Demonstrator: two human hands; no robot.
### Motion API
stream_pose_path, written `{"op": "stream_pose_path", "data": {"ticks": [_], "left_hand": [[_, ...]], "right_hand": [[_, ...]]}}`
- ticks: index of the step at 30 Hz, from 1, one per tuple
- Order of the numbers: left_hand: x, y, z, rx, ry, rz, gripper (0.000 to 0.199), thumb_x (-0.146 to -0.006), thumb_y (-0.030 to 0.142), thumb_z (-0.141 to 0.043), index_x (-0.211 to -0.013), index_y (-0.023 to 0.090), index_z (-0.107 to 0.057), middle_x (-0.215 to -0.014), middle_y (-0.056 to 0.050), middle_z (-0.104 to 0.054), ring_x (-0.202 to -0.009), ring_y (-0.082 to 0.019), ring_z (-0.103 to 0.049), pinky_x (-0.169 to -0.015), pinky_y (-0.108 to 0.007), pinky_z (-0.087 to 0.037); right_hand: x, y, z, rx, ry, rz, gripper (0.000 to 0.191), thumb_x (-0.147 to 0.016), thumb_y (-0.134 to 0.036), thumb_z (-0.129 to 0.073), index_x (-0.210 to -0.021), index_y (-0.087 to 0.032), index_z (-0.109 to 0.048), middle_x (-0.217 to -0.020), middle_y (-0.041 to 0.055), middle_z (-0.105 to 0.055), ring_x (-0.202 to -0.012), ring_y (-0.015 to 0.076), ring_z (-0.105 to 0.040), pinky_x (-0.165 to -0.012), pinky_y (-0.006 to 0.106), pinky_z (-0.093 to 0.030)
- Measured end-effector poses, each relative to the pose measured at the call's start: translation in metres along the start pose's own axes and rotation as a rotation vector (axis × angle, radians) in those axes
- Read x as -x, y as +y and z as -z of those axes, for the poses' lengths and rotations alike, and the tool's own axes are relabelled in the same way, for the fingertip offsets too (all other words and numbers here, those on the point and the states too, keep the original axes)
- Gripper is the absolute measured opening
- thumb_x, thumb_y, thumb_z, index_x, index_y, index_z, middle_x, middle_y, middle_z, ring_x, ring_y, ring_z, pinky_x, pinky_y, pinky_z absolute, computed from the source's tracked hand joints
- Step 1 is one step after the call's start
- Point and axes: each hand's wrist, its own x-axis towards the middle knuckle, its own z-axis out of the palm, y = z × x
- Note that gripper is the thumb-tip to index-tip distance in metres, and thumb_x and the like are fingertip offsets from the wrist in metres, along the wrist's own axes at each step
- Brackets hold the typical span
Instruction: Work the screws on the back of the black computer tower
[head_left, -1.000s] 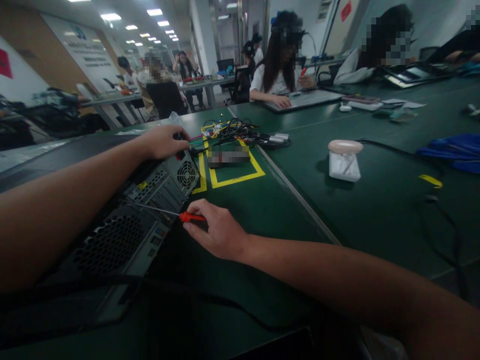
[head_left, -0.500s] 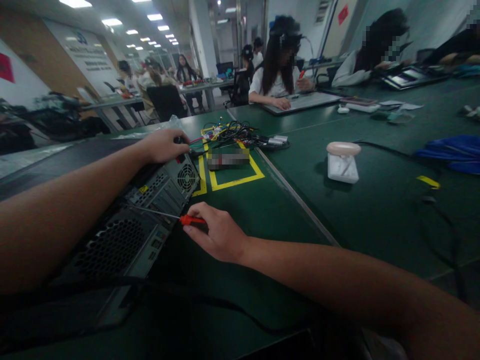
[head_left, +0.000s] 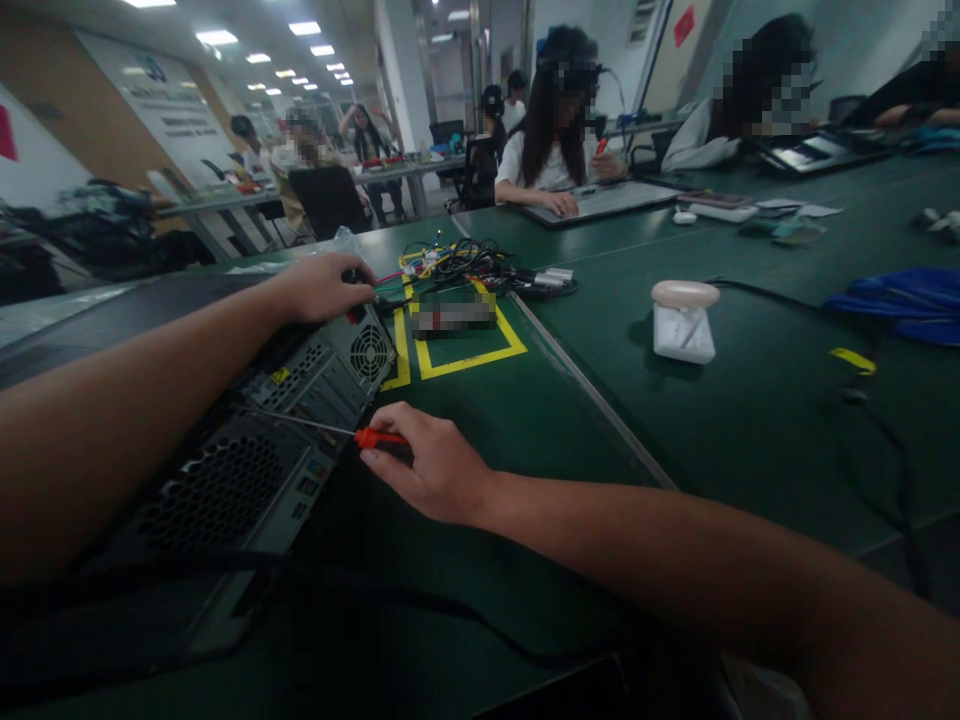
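Blk cables (head_left: 472, 262) nr L hand (head_left: 326, 285), past PC (head_left: 244, 490).

A green workbench (head_left: 600, 290), computer case (head_left: 291, 452) and tangled cables (head_left: 474, 260) suggest an electronics workshop.

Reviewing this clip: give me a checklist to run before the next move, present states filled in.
1. Right hand gripping the red-handled screwdriver: ok.
2. Screwdriver pointed at the computer case's rear panel: ok.
3. Screwdriver seated in a screw: cannot tell, too small and dark.
4. Left hand at the case's far upper end: ok.
5. Cable bundle apart from the screwdriver: ok.
6. Dark strap clear of the case: cannot tell, crosses before it in view.
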Motion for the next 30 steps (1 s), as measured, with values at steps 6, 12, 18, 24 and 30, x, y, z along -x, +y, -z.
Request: {"op": "stream_pose_path", "data": {"ticks": [6, 12, 18, 24, 30], "left_hand": [[0.0007, 0.0007, 0.0000, 0.030, -0.017, 0.022, 0.065, -0.077, 0.057, -0.058, -0.128, 0.023, -0.078, -0.118, -0.013, -0.079, -0.107, -0.035, -0.074, -0.097, -0.044, -0.057], [-0.0003, -0.0008, -0.0010, 0.024, 0.013, -0.003, 0.063, -0.077, 0.055, -0.058, -0.126, 0.022, -0.079, -0.121, -0.015, -0.079, -0.109, -0.038, -0.073, -0.099, -0.046, -0.056], [-0.0007, -0.0014, -0.0019, 0.023, -0.015, -0.001, 0.064, -0.079, 0.055, -0.055, -0.128, 0.020, -0.078, -0.119, -0.016, -0.079, -0.107, -0.036, -0.074, -0.099, -0.045, -0.057], [-0.0004, -0.0004, -0.0010, 0.009, -0.006, 0.008, 0.065, -0.078, 0.055, -0.056, -0.129, 0.021, -0.078, -0.118, -0.013, -0.079, -0.109, -0.036, -0.073, -0.099, -0.044, -0.056], [0.0006, 0.0013, 0.0000, 0.003, -0.002, 0.008, 0.060, -0.080, 0.054, -0.058, -0.127, 0.022, -0.077, -0.117, -0.012, -0.079, -0.108, -0.035, -0.072, -0.099, -0.043, -0.055]], "right_hand": [[0.0001, -0.0026, 0.0013, -0.018, -0.008, -0.022, 0.020, -0.105, -0.039, -0.062, -0.116, -0.023, -0.060, -0.109, 0.0054, -0.073, -0.092, 0.0207, -0.070, -0.086, 0.036, -0.057], [-0.0005, -0.0010, 0.0018, 0.017, 0.008, 0.030, 0.022, -0.109, -0.041, -0.058, -0.114, -0.020, -0.064, -0.106, 0.0061, -0.073, -0.091, 0.0196, -0.069, -0.087, 0.035, -0.056], [-0.0020, 0.0005, 0.0002, 0.040, -0.002, 0.028, 0.025, -0.114, -0.039, -0.051, -0.117, -0.020, -0.067, -0.112, 0.0077, -0.075, -0.104, 0.0207, -0.071, -0.097, 0.036, -0.056], [0.0005, -0.0022, 0.0008, 0.017, 0.003, -0.030, 0.026, -0.102, -0.040, -0.067, -0.121, -0.024, -0.060, -0.111, 0.0050, -0.074, -0.097, 0.0224, -0.073, -0.090, 0.037, -0.059], [-0.0003, 0.0005, 0.0004, 0.012, 0.005, 0.007, 0.019, -0.105, -0.039, -0.062, -0.116, -0.023, -0.059, -0.112, 0.0055, -0.073, -0.098, 0.0228, -0.072, -0.092, 0.039, -0.058]]}}
